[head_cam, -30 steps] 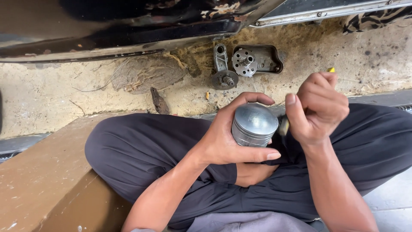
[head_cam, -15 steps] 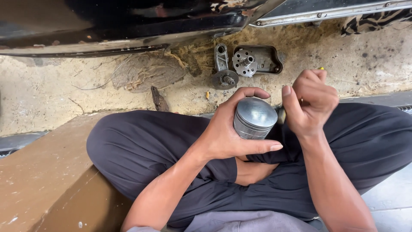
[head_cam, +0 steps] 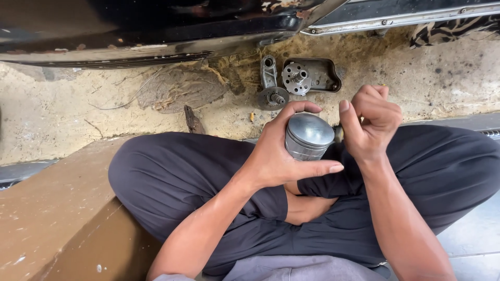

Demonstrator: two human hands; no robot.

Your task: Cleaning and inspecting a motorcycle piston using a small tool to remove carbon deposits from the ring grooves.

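I sit cross-legged in dark trousers. My left hand (head_cam: 273, 158) is wrapped around a grey metal piston (head_cam: 311, 131) and holds it upright over my lap, crown towards the camera. My right hand (head_cam: 372, 122) is closed in a fist round a thin tool, right beside the piston. The tool's dark bristly end (head_cam: 338, 134) touches the piston's right side. The rest of the tool is hidden in the fist.
On the dirty concrete ahead lie a round metal hub (head_cam: 296, 78) in a dark housing (head_cam: 328, 75) and a lever-shaped part (head_cam: 271, 89). A black vehicle body (head_cam: 156, 31) spans the top. A brown step (head_cam: 52, 208) is at my left.
My right hand has moved down and left, closer against the piston. The yellow end of the tool above the fist is now almost hidden. My left hand has held the piston steady.
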